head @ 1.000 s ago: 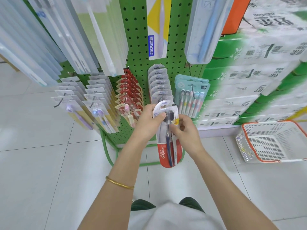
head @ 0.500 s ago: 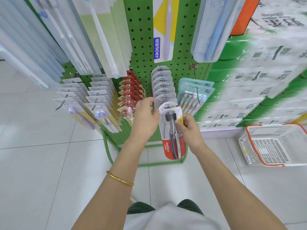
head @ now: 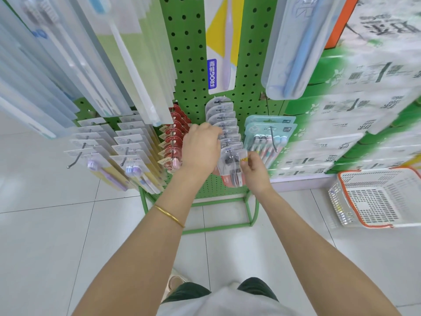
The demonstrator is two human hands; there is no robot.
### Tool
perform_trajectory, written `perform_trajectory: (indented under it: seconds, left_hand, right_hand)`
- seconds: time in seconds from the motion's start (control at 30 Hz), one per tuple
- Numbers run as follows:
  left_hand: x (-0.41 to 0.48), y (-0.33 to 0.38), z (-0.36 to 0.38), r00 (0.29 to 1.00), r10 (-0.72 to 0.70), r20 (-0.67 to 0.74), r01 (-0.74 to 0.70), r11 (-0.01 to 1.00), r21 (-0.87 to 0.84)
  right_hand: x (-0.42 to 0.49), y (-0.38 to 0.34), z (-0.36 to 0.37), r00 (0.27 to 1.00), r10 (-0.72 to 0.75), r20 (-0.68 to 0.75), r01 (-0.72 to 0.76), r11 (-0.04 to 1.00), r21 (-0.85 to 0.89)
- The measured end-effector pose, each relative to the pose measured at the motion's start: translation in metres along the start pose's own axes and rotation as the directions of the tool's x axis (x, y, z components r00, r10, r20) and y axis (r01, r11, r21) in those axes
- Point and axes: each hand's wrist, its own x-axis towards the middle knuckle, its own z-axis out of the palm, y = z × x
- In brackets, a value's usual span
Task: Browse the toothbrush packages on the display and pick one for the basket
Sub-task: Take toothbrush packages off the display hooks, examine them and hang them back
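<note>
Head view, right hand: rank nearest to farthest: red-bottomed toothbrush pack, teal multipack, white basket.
1. Red-bottomed toothbrush pack: pinched by the right hand.
2. Teal multipack: hanging just beyond, slightly right.
3. White basket: on the floor, far right.

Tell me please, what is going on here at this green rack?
A person is browsing at the green pegboard display. The right hand pinches the front red-bottomed package of the middle row near its top, while the left hand reaches onto the packages hanging behind it, its fingers hidden. The basket waits on the floor to the right.
</note>
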Motion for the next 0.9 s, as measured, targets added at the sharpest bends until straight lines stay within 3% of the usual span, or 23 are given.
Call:
perform_trajectory:
  seconds: [0.17, 0.73, 0.9]
  left_hand:
    - [0.012, 0.000, 0.004, 0.999, 0.013, 0.041, -0.015, 0.999, 0.043]
    - [0.003, -0.008, 0.002, 1.000, -0.010, -0.005, 0.011, 0.989, 0.147]
    - [-0.011, -0.011, 0.001, 0.999, -0.049, -0.020, 0.053, 0.968, 0.247]
  right_hand:
    - [0.001, -0.001, 0.000, 1.000, -0.022, 0.001, 0.022, 0.997, -0.072]
    - [-0.003, -0.004, 0.003, 1.000, 0.001, -0.025, -0.005, 0.987, -0.160]
    - [-0.012, 0.000, 0.001, 0.999, 0.050, -0.012, -0.052, 0.985, -0.162]
